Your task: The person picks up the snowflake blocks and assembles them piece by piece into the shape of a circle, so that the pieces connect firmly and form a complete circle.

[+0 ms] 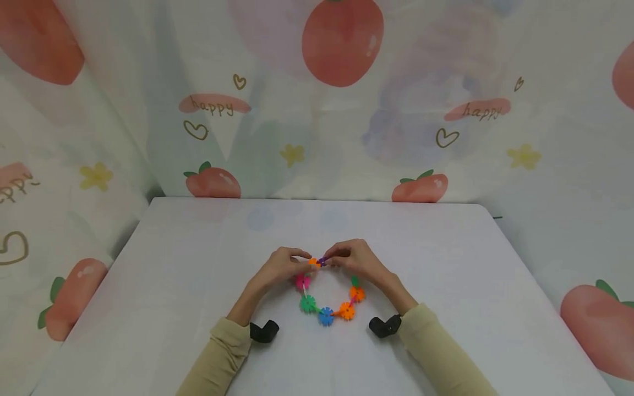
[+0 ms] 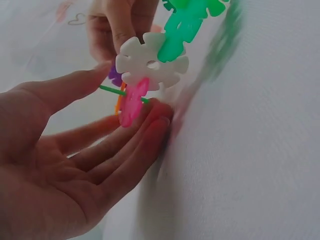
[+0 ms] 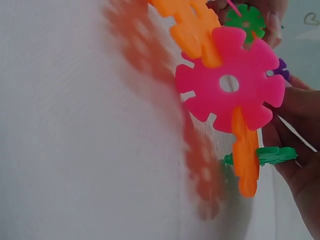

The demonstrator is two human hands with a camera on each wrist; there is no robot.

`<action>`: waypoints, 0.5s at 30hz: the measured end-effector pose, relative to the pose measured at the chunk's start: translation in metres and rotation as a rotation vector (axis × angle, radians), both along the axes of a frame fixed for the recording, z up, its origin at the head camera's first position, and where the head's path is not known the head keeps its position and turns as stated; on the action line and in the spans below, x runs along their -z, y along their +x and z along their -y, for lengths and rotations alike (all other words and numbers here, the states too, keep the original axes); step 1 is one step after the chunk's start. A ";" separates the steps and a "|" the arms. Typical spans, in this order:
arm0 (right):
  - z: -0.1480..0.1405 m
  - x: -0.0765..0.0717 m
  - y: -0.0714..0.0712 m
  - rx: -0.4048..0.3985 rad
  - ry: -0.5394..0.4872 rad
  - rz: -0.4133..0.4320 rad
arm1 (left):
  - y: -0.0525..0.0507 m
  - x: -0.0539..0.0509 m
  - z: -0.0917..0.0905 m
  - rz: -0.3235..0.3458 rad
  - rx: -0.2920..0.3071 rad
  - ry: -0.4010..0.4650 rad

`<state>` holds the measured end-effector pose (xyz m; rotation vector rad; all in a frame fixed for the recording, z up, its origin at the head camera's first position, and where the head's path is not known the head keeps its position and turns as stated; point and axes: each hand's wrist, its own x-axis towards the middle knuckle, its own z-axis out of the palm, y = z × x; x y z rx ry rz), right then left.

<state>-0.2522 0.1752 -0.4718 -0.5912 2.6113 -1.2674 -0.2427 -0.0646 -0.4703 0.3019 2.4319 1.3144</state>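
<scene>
Notched interlocking plastic discs form a colourful ring-shaped chain, with a blue disc (image 1: 326, 316) at its near side. At the far side, my left hand (image 1: 283, 266) pinches the chain by an orange disc (image 1: 314, 263). My right hand (image 1: 359, 258) pinches a small purple disc (image 1: 323, 262) against that orange one; fingers partly hide where they meet. The left wrist view has a white disc (image 2: 132, 67) and a pink disc (image 2: 132, 105) close to the left fingers. In the right wrist view, a pink disc (image 3: 255, 95) joins an orange disc (image 3: 246, 155), and a green disc (image 3: 277, 155) sticks out from the latter.
A white-covered table (image 1: 223, 231) lies under the chain. Black wrist cameras stick out inward from the left wrist (image 1: 264, 331) and the right wrist (image 1: 385, 326). A printed curtain (image 1: 317, 126) stands behind the table's far edge and along both sides.
</scene>
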 end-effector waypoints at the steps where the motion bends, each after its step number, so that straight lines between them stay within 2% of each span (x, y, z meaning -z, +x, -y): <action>1: -0.001 0.000 0.000 -0.008 0.001 0.001 | 0.000 0.001 -0.001 -0.008 0.014 0.016; 5: -0.002 0.001 0.002 -0.050 0.000 -0.003 | -0.001 0.004 -0.008 -0.032 0.037 0.067; 8: -0.001 0.001 0.004 -0.061 0.009 0.006 | -0.001 0.006 -0.011 -0.043 0.038 0.070; 15: -0.006 -0.004 0.009 -0.028 0.055 -0.014 | 0.000 0.006 -0.012 -0.061 0.012 0.063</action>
